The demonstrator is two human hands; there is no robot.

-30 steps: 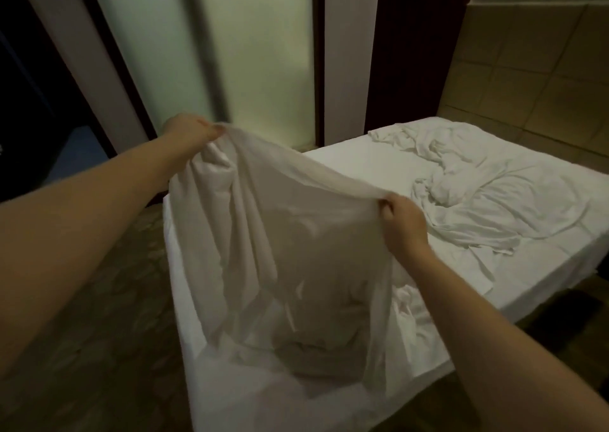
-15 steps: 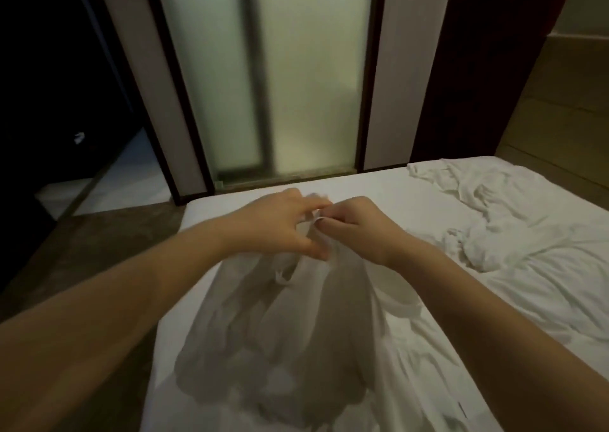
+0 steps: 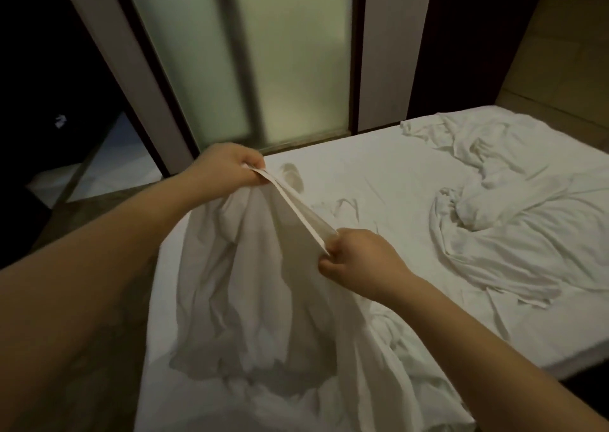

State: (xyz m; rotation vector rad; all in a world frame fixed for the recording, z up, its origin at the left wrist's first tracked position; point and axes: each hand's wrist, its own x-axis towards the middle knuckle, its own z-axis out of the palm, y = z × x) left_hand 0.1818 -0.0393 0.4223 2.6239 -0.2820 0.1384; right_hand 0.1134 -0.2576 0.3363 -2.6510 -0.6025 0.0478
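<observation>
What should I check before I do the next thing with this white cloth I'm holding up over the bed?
1. Left hand grips the white cloth at its top edge: ok.
2. Right hand pinches the same edge: ok.
3. Edge pulled straight between the hands: ok.
4. Cloth hangs smooth: not ok; it is bunched and its lower end rests on the bed.
5. Crumpled sheet is out of the hands' way: ok; it lies to the right, apart from both hands.
6. Cloth is right side out: cannot tell.
</observation>
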